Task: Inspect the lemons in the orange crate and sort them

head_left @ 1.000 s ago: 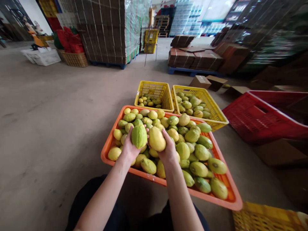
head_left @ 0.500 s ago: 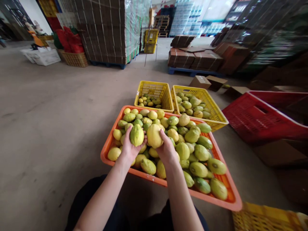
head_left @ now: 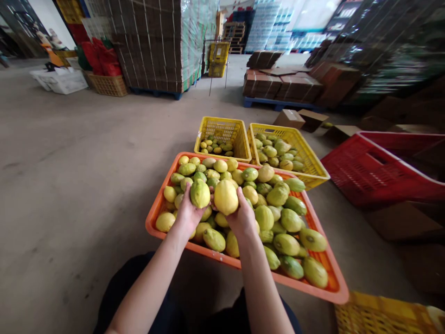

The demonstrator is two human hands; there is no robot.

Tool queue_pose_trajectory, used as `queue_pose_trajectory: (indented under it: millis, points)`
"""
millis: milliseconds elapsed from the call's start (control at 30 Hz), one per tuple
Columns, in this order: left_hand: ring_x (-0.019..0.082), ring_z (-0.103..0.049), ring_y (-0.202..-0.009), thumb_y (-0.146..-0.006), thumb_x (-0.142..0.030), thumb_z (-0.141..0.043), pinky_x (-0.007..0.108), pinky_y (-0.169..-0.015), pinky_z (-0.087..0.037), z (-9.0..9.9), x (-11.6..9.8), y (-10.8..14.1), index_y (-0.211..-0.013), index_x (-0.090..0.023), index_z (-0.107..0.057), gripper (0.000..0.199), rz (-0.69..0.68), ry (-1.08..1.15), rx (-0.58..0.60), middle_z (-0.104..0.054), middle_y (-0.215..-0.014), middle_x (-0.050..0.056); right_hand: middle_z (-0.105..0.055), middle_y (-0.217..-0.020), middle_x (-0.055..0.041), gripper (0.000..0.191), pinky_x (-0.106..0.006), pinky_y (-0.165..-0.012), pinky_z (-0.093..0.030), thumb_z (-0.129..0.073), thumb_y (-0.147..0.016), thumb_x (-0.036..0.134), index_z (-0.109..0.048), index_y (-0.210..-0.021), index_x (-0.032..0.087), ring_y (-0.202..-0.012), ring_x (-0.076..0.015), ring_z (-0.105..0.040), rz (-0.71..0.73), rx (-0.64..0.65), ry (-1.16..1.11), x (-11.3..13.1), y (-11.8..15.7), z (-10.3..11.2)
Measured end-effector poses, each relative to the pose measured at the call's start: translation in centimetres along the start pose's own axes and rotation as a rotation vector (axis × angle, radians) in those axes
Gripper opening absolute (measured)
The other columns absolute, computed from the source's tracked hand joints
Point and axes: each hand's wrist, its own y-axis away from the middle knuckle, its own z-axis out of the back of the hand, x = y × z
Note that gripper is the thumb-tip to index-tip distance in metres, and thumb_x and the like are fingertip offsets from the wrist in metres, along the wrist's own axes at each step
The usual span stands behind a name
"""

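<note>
My left hand holds a smooth oval green-yellow fruit, fingers curled round its lower side. Close beside it, my right hand is wrapped round a bigger, rounder yellow fruit that looks like a large lemon or quince. Both fruits are held up over a shallow orange tray filled with many similar fruits, some yellow, some green and ribbed, such as a long green one at the right. Part of the fingers of each hand is hidden behind the fruits.
Behind the tray stand a yellow crate with small fruits and another yellow crate with larger ones. A red crate is at the right, a yellow basket at the lower right. Stacked cartons stand farther back.
Both fruits have shifted slightly to the right and turned a little in my hands. The grip stays on the same two fruits, and the tray has not moved.
</note>
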Motion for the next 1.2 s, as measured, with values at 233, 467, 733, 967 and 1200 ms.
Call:
queue_pose_trajectory:
  millis: [233, 467, 733, 967, 1200]
  points:
    - [0.020, -0.075, -0.092, -0.111, -0.046, -0.043, 0.025, -0.077, -0.063, 0.5, 0.0, -0.1, -0.107, -0.017, -0.073, 0.042, 0.036, 0.160, -0.052, -0.076, -0.094, 0.010, -0.081, -0.089, -0.0052, 0.033, -0.043, -0.074, -0.068, -0.079, -0.085, 0.056, -0.075, -0.092, 0.024, -0.086, -0.0257, -0.078, -0.107, -0.002, -0.128, 0.6, 0.3, 0.2]
    - [0.020, -0.079, -0.087, -0.112, -0.041, -0.043, 0.016, -0.052, -0.058, -0.2, -0.5, 0.4, -0.126, -0.014, -0.068, 0.038, 0.131, 0.227, -0.079, -0.076, -0.100, 0.014, -0.082, -0.088, -0.0080, 0.035, -0.023, -0.062, -0.067, -0.050, -0.108, 0.045, -0.071, -0.121, 0.019, -0.080, -0.0199, -0.080, -0.408, -0.049, -0.386, 1.7, 0.2, 0.3]
    - [0.023, -0.077, -0.110, -0.108, -0.034, -0.057, 0.024, -0.073, -0.067, 0.8, 0.9, -0.3, -0.146, -0.026, -0.051, 0.039, -0.188, -0.015, -0.054, -0.069, -0.139, 0.014, -0.080, -0.094, -0.0007, 0.019, -0.029, -0.067, -0.069, -0.075, -0.093, 0.036, -0.068, -0.107, 0.025, -0.081, -0.0181, -0.077, -0.129, -0.099, -0.232, 1.0, -0.2, 0.6]
    - [0.030, -0.055, -0.147, -0.084, -0.034, -0.086, 0.033, -0.100, -0.063, 2.1, 1.8, -1.2, -0.134, -0.030, -0.053, 0.061, -0.771, -0.354, -0.073, -0.047, -0.165, 0.011, -0.074, -0.109, -0.0007, 0.064, -0.043, -0.094, -0.063, -0.099, -0.058, 0.039, -0.068, -0.113, 0.026, -0.101, -0.0239, -0.071, 0.467, -0.136, 0.312, 0.5, 0.3, 1.0]
    - [0.027, -0.065, -0.128, -0.075, -0.037, -0.092, 0.036, -0.098, -0.061, 2.3, 2.6, -1.3, -0.119, -0.027, -0.056, 0.058, -0.903, -0.490, -0.056, -0.061, -0.139, 0.010, -0.073, -0.126, -0.0079, 0.062, -0.050, -0.106, -0.056, -0.093, -0.065, 0.038, -0.070, -0.121, 0.024, -0.119, -0.0308, -0.067, 0.669, -0.079, 0.519, -0.2, 0.1, 1.0]
